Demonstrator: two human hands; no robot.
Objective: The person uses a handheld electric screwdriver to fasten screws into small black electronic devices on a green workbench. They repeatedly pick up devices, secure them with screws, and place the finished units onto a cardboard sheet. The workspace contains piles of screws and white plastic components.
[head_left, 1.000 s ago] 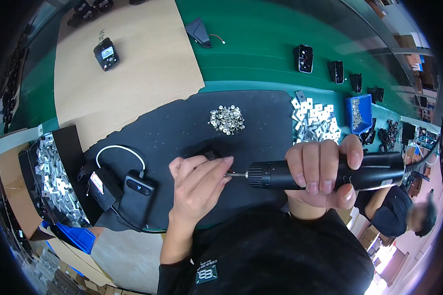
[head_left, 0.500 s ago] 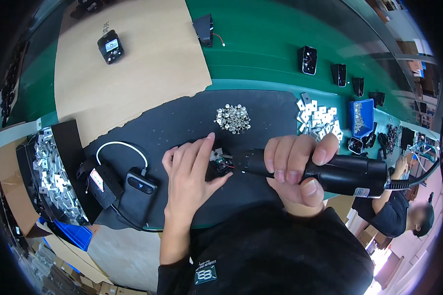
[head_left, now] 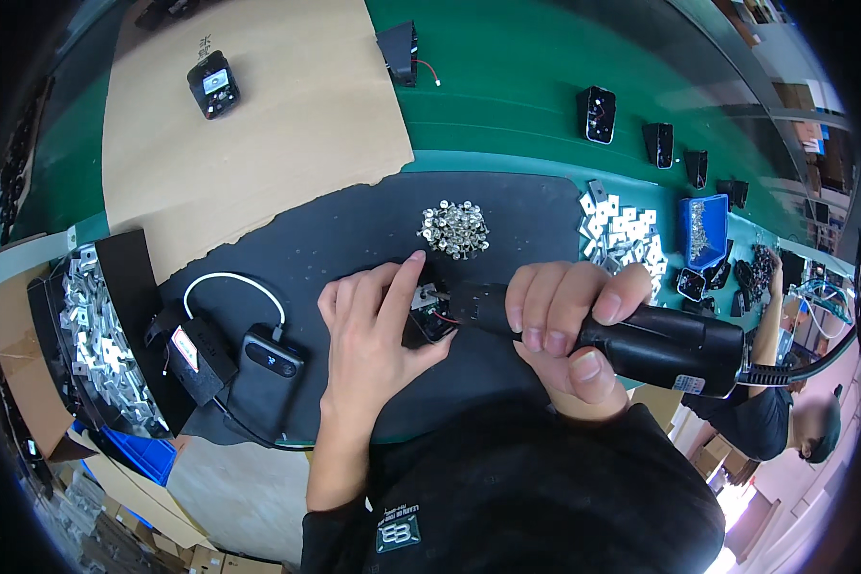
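On the dark mat, my left hand (head_left: 362, 330) is closed round a small black housing (head_left: 436, 328). A metal plate and a red wire show at its open side, and my fingers hide part of it. My right hand (head_left: 574, 311) grips a black electric screwdriver (head_left: 674, 349), lying almost level with its cable running off to the right. Its nose is at the housing's metal plate; the bit's tip is too hidden to make out. Just beyond the hands lies a pile of silver screws (head_left: 453, 230).
Flat metal plates (head_left: 622, 230) lie right of the screws, beside a blue bin (head_left: 704, 231). At left are a box of metal plates (head_left: 105, 344) and a power bank (head_left: 274, 352) with a white cable. Black housings (head_left: 599, 115) stand on the green surface. A co-worker (head_left: 751, 411) is at right.
The screwdriver's rear end has dipped slightly and shifted left, and the housing has turned a little in my left hand. At right, the co-worker's arm has reached farther up toward the black parts.
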